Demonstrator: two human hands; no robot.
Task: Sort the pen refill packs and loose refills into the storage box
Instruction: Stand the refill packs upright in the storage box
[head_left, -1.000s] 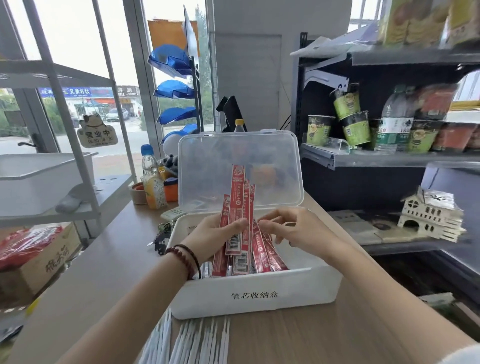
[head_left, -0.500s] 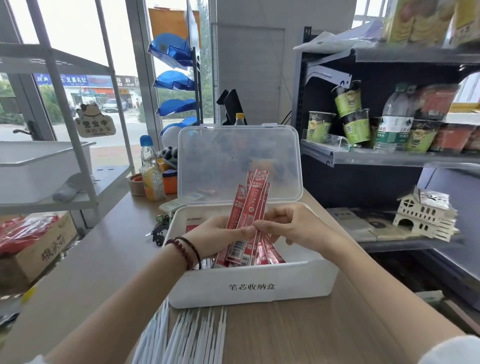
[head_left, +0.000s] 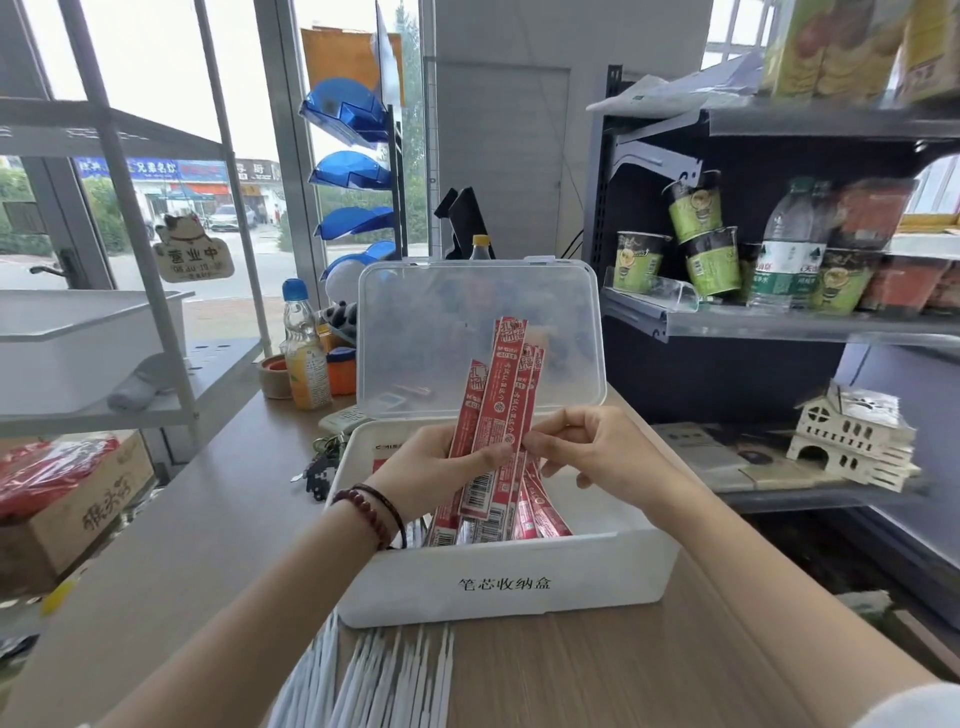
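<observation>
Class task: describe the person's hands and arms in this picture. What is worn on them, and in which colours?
The left hand has two bands at the wrist: a dark red bead bracelet and a thin dark cord beside it. The right hand wears nothing. Both forearms are bare; a pale sleeve edge shows on the right upper arm.

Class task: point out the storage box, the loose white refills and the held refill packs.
storage box (head_left: 405, 587): head view, front wall.
loose white refills (head_left: 395, 675): head view, middle of bundle.
held refill packs (head_left: 500, 405): head view, front pack's face.
</observation>
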